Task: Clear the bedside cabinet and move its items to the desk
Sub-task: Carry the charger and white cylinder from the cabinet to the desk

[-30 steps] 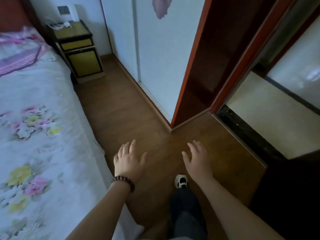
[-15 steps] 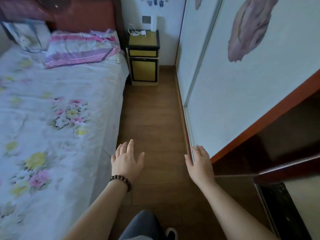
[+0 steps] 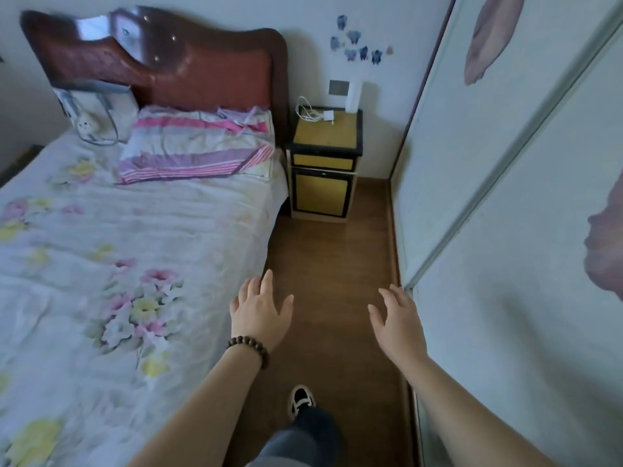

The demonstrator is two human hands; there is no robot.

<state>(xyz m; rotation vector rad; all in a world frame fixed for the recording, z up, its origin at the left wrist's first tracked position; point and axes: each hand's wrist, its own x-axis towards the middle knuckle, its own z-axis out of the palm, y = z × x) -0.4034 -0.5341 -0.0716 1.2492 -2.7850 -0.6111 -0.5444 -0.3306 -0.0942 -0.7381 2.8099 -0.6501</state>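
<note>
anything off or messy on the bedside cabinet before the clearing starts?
Nothing damaged or spilled. The bedside cabinet has a loosely tangled white cable and small white charger at its back edge, plus an upright white object against the wall. Both hands are empty.

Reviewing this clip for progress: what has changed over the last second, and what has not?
The view has swung from the doorway to face down the aisle, so the bedside cabinet now sits ahead, nearer. The left hand and right hand stay open and empty, held out in front. The white charger and cable remain on the cabinet top.
</note>
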